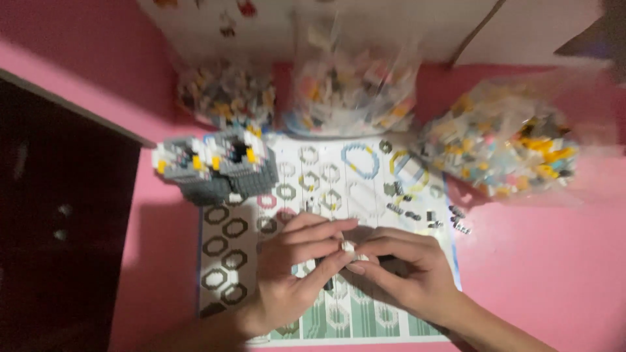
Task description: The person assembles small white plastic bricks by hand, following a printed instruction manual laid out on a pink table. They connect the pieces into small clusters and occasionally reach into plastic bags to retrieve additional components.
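Both your hands meet over the middle of the instruction sheet [326, 195], and the grip is a fingertip pinch from each side. Your left hand [293, 267] and right hand [407, 274] close together on one small white brick piece [350, 248], which sits between the thumbs and forefingers just above the paper. The fingers are nearly shut, with only the piece between them.

Judging by its size, that piece will be very light, hard and smooth, so it can easily slip or flick away. Hold it by its flat sides with the pads of your fingers, not the nails, and press gently.

Out from the hands, a few loose dark bits [417, 215] lie on the sheet; the blur hides their exact number. One part-built grey and white brick model [218, 163] stands at the sheet's upper left corner. Three clear bags of mixed bricks [352, 85] lie along the far edge of the pink surface [541, 261].
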